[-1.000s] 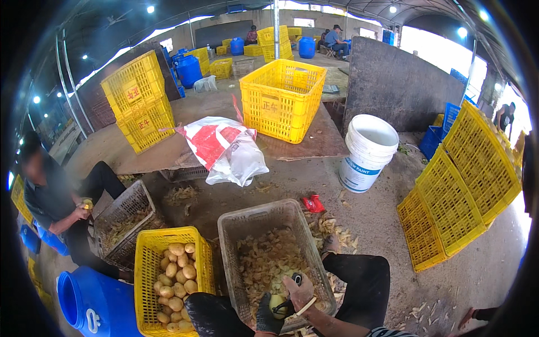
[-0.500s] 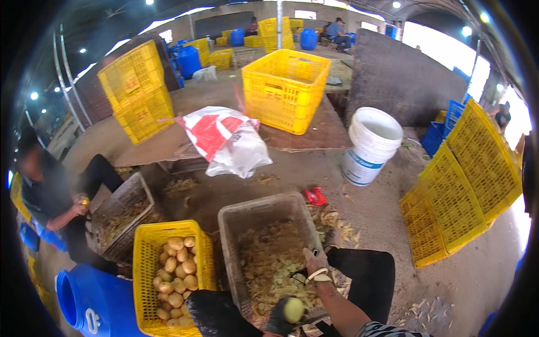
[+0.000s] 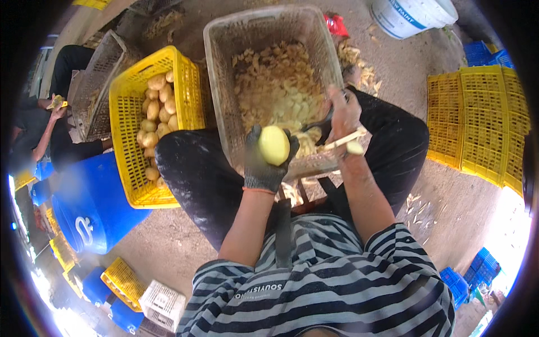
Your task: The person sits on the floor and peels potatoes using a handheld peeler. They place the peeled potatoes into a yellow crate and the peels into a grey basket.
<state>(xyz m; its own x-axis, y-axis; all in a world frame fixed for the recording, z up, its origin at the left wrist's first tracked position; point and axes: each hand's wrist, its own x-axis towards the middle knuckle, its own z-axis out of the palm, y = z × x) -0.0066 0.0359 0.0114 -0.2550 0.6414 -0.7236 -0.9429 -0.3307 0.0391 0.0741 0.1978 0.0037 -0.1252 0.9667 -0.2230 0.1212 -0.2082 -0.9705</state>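
Observation:
My left hand (image 3: 264,163), in a dark grey glove with orange cuff, grips a peeled yellow potato (image 3: 274,145) over the near part of a grimy grey crate (image 3: 218,67) of peelings (image 3: 269,84). My right hand (image 3: 343,112), bare, is closed on a dark peeler (image 3: 321,128), partly hidden, over the crate's right side, apart from the potato. A cream band (image 3: 348,137) is at that wrist. Left of the grey crate, a yellow crate (image 3: 129,101) holds several unpeeled potatoes (image 3: 165,95).
A blue barrel (image 3: 95,196) is at left, beside another grey crate (image 3: 104,73) and a seated co-worker (image 3: 28,123) holding something yellow. A white bucket (image 3: 407,17) and red packet (image 3: 336,25) lie beyond; yellow crates (image 3: 471,123) stand at right, peelings (image 3: 418,208) on the floor.
The view has tipped sharply down onto my lap. My hands, together around the potato a second ago, are now apart, the left with the potato, the right off to its right.

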